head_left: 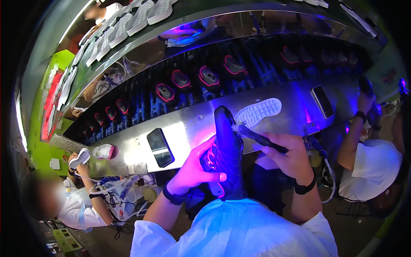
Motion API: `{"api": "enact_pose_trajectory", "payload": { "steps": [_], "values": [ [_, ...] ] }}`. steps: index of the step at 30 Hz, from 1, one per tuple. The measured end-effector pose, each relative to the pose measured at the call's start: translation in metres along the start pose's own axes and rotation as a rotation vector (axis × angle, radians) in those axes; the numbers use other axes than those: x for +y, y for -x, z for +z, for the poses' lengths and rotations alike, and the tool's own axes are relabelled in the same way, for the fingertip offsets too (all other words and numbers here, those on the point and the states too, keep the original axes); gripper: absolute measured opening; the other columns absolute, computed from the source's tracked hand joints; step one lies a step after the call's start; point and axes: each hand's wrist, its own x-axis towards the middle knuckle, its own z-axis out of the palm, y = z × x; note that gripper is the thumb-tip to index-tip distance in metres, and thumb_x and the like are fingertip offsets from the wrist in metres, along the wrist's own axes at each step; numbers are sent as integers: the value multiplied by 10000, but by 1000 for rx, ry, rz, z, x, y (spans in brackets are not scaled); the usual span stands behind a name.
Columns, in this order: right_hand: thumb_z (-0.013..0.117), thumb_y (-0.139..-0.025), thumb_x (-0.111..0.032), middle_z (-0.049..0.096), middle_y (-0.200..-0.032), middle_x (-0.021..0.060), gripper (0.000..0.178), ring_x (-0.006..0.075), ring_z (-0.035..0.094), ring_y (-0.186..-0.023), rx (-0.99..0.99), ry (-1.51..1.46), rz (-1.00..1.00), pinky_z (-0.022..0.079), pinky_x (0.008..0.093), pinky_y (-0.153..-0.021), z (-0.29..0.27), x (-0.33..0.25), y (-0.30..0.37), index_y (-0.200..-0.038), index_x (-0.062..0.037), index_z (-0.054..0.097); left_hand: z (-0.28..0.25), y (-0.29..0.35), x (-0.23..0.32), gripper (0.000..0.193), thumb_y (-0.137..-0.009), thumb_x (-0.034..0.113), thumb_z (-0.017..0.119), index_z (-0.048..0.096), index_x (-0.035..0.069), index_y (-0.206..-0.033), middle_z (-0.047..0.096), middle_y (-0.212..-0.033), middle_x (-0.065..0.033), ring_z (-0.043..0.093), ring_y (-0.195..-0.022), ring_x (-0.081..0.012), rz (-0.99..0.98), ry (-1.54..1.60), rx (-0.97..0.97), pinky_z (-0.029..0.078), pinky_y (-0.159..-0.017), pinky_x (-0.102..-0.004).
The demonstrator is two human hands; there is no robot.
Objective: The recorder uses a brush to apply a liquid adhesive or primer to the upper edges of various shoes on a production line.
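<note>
A dark shoe upper (229,158) with pink lacing stands on end in front of me, its toe pointing away. My left hand (190,171) is wrapped round its left side, thumb toward the heel. In my right hand (291,156) is a dark-handled brush (263,139), its pale tip at the shoe's right edge near the toe. Whether the tip touches the shoe is hard to tell. Just beyond the brush, a white shoe sole (259,112) lies tread up on the metal bench (195,128). Blue and pink light falls over both hands.
Behind the bench runs a dark rack (141,100) holding several shoe uppers (209,76). Two phones (160,147) lie on the bench. More white soles (141,17) line an upper shelf. Co-workers sit at left (81,205) and right (370,169).
</note>
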Motion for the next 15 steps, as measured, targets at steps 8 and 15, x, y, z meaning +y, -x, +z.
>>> {"api": "enact_pose_trajectory", "payload": {
  "steps": [8, 15],
  "values": [
    [784, -815, -33, 711, -845, 119, 369, 197, 675, -703, -83, 135, -28, 525, 308, -680, -6, -11, 2, -1179, -10, 724, 1, 6, -5, 1011, -720, 123, 903, 351, 7, -1559, 576, -1397, -78, 553, -1279, -179, 26, 71, 56, 423, -1119, -373],
    [779, -820, -44, 704, -837, 113, 361, 201, 672, -717, -103, 216, -62, 509, 292, -692, -6, -7, 5, -1173, -4, 720, 3, 11, -16, 989, -726, 115, 902, 366, 3, -1550, 551, -1425, -69, 521, -1313, -177, 38, 223, 7, 399, -1138, -373]
  ]
}}
